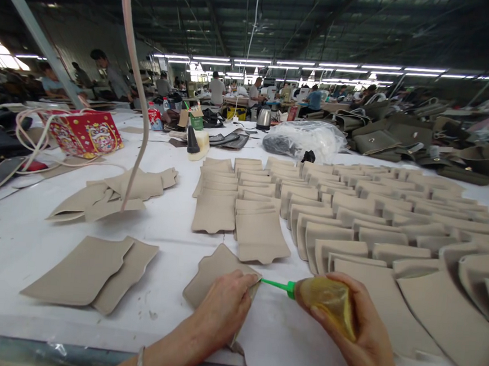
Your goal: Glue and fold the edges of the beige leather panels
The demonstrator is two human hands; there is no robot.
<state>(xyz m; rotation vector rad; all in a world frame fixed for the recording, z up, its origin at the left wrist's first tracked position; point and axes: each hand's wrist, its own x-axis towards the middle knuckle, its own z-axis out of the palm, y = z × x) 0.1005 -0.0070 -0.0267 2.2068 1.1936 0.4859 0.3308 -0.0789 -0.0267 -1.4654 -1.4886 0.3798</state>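
My left hand (226, 305) is closed on a beige leather piece (208, 275) near the table's front edge, its fingers on the right-hand side of the piece. In my right hand (364, 322) is a squeeze bottle (332, 302) of amber liquid, tipped so it lies nearly level. Its thin green nozzle (276, 285) points left, and the tip is at the piece's right edge beside my left fingertips. Whether liquid is coming out is too small to tell. Two similar beige pieces (83, 272) lie overlapped to the left.
Rows of overlapping beige pieces (351, 231) spread over the right side. A loose pile (112, 195) lies at left, below a hanging hose (140, 84). Farther back are a red patterned box (85, 134), a black-tipped bottle (197, 144) and a plastic-wrapped bundle (305, 140). People work in the background.
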